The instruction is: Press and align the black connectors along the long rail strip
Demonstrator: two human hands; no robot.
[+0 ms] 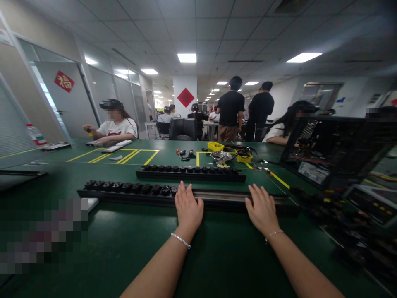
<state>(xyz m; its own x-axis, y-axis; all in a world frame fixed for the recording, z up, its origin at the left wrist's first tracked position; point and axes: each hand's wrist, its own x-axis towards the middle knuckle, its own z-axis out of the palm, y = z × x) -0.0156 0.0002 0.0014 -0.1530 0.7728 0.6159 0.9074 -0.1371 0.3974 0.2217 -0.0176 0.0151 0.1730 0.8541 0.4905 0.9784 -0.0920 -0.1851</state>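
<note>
A long black strip (124, 196), which looks like a power strip housing, lies across the green table in front of me. Black socket-like blocks (136, 188) fill its left part in a row, while the right part shows a bare greyish channel (221, 194). My left hand (188, 207) rests with stretched fingers over the strip, at the right end of the block row. Farther right, my right hand (262, 209) lies with fingers spread over the channel section. Neither hand grips anything visible. The fingers cover parts of the strip.
Behind it lies a second black strip (192, 176) with similar blocks. Farther back are a metal bowl (221, 157), yellow bins (216, 146) and cables. An open computer case (322, 153) and dark clutter (350, 223) occupy the right. A person (116, 124) sits across the table.
</note>
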